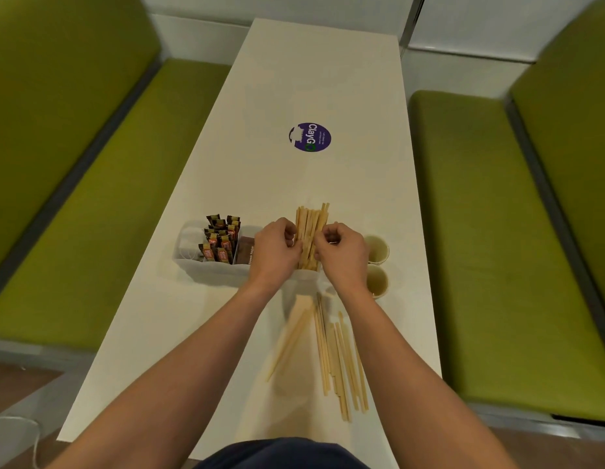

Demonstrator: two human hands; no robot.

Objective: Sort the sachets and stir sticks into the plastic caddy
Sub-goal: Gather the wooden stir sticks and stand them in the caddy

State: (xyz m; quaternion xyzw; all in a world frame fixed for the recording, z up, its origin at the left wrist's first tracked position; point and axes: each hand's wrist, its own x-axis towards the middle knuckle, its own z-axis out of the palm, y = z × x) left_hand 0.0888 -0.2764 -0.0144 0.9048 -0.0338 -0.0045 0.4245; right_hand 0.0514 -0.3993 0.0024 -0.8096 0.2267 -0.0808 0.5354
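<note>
At the right end of the plastic caddy, your left hand and right hand flanked the bundle of stir sticks, each with fingers curled and pinching it from its own side. The bundle stood nearly upright in its compartment. Sachets stood in the compartments to its left. The loose stir sticks lay on the table behind your wrists, towards you, long axes running roughly front to back. Your right hand looked the nearer to them.
</note>
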